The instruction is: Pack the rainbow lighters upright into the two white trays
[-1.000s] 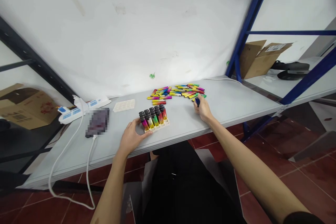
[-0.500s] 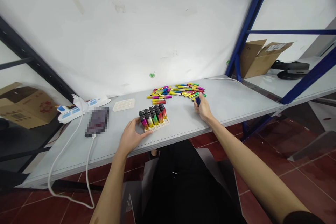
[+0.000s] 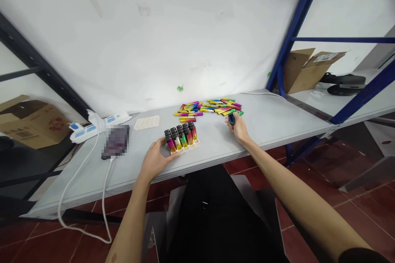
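A pale tray (image 3: 194, 146) on the table holds rows of upright lighters (image 3: 183, 136) with black tops and shiny coloured bodies. My left hand (image 3: 156, 156) grips the tray's left end, thumb along the front edge and fingers behind. To the right, my right hand (image 3: 238, 126) is closed on a small dark blue piece, apparently a lighter (image 3: 232, 118), partly covered by the fingers. Just beyond that hand lies a loose pile of shiny, multicoloured lighter-sized pieces (image 3: 208, 108), most of them flat.
A second pale tray (image 3: 147, 122) lies to the left. Near it are a pixelated dark device (image 3: 116, 141) with a white cable (image 3: 66, 185) and white power strips (image 3: 84, 133). The wall backs the table (image 3: 265, 121); a blue shelf frame (image 3: 279, 72) stands right.
My right hand has turned slightly, showing more of the blue piece between its fingers. My left hand stays at the tray. The whole view has shifted a little.
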`<move>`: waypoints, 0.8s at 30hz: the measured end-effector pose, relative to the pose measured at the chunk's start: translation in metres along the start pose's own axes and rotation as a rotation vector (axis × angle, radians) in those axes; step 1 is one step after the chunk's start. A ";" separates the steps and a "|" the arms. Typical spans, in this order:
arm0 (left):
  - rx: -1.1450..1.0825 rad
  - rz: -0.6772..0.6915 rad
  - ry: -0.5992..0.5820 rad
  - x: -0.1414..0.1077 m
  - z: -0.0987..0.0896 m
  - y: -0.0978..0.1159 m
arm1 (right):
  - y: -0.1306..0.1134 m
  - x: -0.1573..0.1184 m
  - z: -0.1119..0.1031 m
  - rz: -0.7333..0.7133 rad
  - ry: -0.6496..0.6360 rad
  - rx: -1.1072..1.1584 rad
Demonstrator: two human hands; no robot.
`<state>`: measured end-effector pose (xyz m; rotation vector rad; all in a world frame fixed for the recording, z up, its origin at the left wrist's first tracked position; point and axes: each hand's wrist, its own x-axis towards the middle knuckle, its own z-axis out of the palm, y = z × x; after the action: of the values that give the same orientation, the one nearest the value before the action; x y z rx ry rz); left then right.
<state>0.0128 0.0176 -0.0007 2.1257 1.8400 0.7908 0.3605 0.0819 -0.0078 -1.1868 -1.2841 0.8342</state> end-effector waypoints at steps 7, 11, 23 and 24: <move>-0.006 -0.004 -0.011 0.000 -0.001 0.002 | -0.037 -0.017 0.023 -0.198 -0.261 -0.075; -0.020 0.008 -0.006 -0.001 -0.002 0.004 | -0.056 -0.022 0.043 -0.228 -0.411 -0.093; -0.027 0.020 0.003 -0.002 -0.002 0.006 | -0.050 -0.028 0.073 -0.257 -0.384 -0.462; -0.027 0.020 0.002 -0.002 -0.003 0.006 | -0.052 -0.028 0.074 -0.267 -0.386 -0.515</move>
<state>0.0163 0.0142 0.0039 2.1308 1.8017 0.8171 0.2762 0.0560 0.0272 -1.2418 -2.0124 0.5621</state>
